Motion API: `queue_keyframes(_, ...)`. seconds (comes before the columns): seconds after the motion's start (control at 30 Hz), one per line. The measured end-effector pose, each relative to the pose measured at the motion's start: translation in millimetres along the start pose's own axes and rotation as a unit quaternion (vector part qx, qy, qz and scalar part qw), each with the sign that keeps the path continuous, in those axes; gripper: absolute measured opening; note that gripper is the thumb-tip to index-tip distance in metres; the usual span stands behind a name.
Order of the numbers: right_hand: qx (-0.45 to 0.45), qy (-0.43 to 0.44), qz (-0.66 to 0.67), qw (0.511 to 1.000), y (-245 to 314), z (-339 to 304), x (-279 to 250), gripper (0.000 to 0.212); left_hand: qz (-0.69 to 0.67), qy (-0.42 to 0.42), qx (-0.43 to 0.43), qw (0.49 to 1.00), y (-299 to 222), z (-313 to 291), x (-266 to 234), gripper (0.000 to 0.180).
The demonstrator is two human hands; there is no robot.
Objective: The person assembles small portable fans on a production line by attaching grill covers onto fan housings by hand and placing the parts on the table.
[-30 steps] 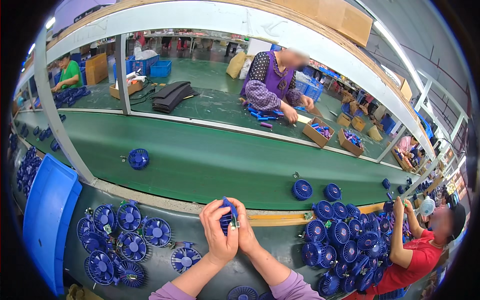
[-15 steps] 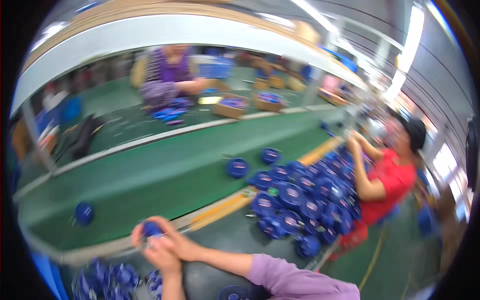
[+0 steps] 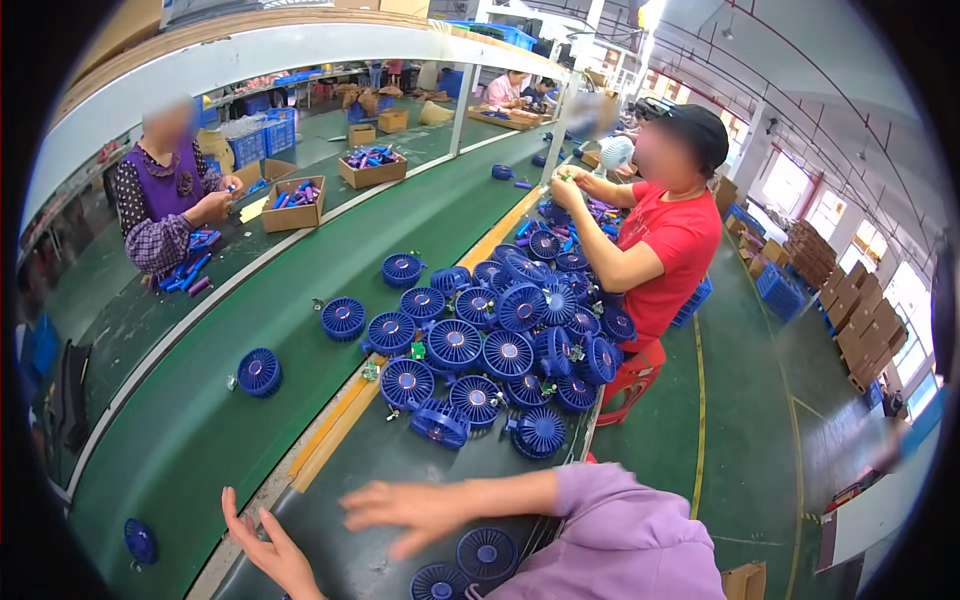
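Observation:
My left hand is open at the lower edge, its fingers spread and holding nothing, beside the rim of the green conveyor belt. To its right, my right hand is stretched out over the dark worktop, slightly blurred, open with nothing in it. Closest to it are two blue round fan heads, one under my forearm and another at the lower edge. Beyond my right hand lies a big pile of blue fan heads, several with small green circuit boards on wires.
Single fan heads lie on the belt, one midway and one at lower left. A co-worker in a red shirt sits beyond the pile. Across the belt, another person in purple handles coloured cylinders near cardboard boxes.
Both hands held a blue fan head before; now they are apart and hold nothing. The view has swung right, bringing the pile nearer the middle.

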State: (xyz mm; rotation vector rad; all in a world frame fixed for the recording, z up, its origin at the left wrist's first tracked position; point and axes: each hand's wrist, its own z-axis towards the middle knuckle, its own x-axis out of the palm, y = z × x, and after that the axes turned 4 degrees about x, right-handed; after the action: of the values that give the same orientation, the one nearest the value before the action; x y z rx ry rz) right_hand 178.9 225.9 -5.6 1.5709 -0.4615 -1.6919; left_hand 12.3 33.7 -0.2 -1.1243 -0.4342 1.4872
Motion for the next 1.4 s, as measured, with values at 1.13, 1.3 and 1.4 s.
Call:
queue_keyframes(1.13,-0.026,-0.096,-0.185,0.978,-7.6,2.7,62.7,0.040,0.267,0.296,0.092,0.913,-8.0,-41.9,-95.1,0.048)
queue_keyframes(1.3,-0.036,-0.142,-0.131,0.980,-2.8,19.2,51.8,0.031,0.212,0.319,0.059,0.922,12.6,-56.3,-106.0,0.040)
queue_keyframes(1.4,0.011,-0.175,-0.032,0.984,-3.1,28.6,39.2,0.027,0.144,0.349,0.090,0.921,21.3,-54.0,-120.4,0.033)
